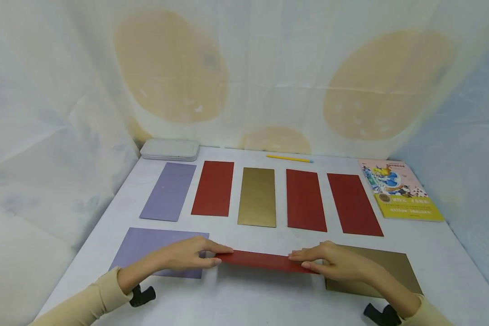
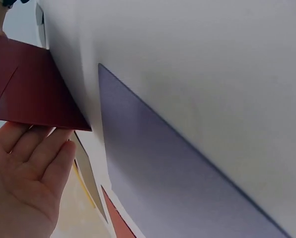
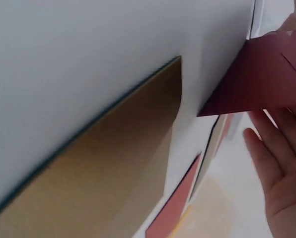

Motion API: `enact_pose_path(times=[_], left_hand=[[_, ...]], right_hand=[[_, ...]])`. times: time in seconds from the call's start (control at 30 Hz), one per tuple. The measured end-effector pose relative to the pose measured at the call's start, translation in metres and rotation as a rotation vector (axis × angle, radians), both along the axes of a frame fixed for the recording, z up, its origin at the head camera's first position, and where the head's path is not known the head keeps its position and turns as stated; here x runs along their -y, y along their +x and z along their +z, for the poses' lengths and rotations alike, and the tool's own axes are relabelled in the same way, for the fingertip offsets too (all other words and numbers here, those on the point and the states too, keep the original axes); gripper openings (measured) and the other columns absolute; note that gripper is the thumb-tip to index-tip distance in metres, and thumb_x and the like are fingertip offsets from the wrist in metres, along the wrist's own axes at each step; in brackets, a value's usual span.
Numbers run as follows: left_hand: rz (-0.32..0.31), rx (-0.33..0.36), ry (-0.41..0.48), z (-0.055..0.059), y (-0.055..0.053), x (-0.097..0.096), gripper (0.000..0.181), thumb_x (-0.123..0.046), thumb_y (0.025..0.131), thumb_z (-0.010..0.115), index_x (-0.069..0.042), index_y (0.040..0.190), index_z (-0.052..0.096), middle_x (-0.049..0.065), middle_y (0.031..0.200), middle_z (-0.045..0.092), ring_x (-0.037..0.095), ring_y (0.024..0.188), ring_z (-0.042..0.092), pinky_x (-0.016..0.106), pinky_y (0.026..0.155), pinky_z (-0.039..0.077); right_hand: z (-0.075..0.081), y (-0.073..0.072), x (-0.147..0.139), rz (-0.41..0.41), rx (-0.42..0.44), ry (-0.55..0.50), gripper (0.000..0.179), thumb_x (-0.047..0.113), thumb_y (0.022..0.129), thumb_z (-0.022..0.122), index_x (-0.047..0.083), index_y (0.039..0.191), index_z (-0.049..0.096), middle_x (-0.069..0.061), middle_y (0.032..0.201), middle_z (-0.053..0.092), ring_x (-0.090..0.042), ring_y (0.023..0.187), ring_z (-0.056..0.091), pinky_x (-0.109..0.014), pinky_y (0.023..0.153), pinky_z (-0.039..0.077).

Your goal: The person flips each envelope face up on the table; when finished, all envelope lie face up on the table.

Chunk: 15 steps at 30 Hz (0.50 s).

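Low over the front middle of the table, a red envelope (image 1: pixel 265 261) is held tilted up between both hands, and its back with a slanting flap line shows in the wrist views. My left hand (image 1: pixel 185 256) pinches its left end between fingers and thumb. The right end is pinched the same way by my right hand (image 1: pixel 342 262). A lilac envelope (image 1: pixel 146 240) lies flat under the left hand and is partly covered by it. Beneath the right hand lies a gold envelope (image 1: pixel 385 267), also partly covered.
Behind the hands runs a row: a lilac envelope (image 1: pixel 169 192), a red one, a gold envelope (image 1: pixel 256 197) and two more red ones. Farther back are a white case (image 1: pixel 170 150) and a yellow pencil (image 1: pixel 289 158). A picture book (image 1: pixel 403 192) lies at right. Curtains surround the table.
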<state>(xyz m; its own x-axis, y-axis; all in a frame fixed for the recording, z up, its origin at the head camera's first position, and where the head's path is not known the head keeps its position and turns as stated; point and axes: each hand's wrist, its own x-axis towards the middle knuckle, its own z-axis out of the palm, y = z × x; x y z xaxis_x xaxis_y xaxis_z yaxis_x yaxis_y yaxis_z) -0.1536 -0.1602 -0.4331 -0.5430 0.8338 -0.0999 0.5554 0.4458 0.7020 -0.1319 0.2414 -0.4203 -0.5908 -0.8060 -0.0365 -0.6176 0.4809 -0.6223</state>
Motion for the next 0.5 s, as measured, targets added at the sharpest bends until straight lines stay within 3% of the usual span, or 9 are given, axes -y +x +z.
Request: enact_pose_path(times=[0.23, 0.37, 0.5], left_hand=[[0.025, 0.094, 0.006, 0.004, -0.001, -0.001, 0.042, -0.041, 0.103, 0.041, -0.019, 0.135, 0.058, -0.013, 0.13, 0.057, 0.006, 0.116, 0.056, 0.033, 0.098, 0.043], [0.048, 0.14, 0.018, 0.007, -0.002, -0.001, 0.044, -0.039, 0.103, 0.041, -0.012, 0.13, 0.063, -0.005, 0.128, 0.061, 0.008, 0.11, 0.058, 0.03, 0.094, 0.045], [0.079, 0.159, 0.019, 0.009, -0.003, 0.0, 0.046, -0.037, 0.103, 0.043, -0.002, 0.123, 0.066, 0.006, 0.12, 0.066, 0.008, 0.105, 0.059, 0.029, 0.088, 0.047]], right_hand=[[0.016, 0.016, 0.0, -0.049, -0.144, -0.118, 0.038, 0.022, 0.098, 0.058, 0.023, 0.136, 0.058, 0.006, 0.131, 0.06, -0.017, 0.119, 0.057, -0.034, 0.086, 0.052], [0.023, 0.022, 0.001, -0.01, -0.322, -0.134, 0.048, 0.02, 0.092, 0.067, 0.025, 0.138, 0.055, 0.006, 0.134, 0.057, -0.014, 0.12, 0.056, -0.031, 0.09, 0.05], [0.023, 0.023, 0.002, 0.004, -0.431, -0.134, 0.054, 0.019, 0.089, 0.071, 0.024, 0.139, 0.054, 0.006, 0.136, 0.056, -0.014, 0.122, 0.055, -0.022, 0.094, 0.045]])
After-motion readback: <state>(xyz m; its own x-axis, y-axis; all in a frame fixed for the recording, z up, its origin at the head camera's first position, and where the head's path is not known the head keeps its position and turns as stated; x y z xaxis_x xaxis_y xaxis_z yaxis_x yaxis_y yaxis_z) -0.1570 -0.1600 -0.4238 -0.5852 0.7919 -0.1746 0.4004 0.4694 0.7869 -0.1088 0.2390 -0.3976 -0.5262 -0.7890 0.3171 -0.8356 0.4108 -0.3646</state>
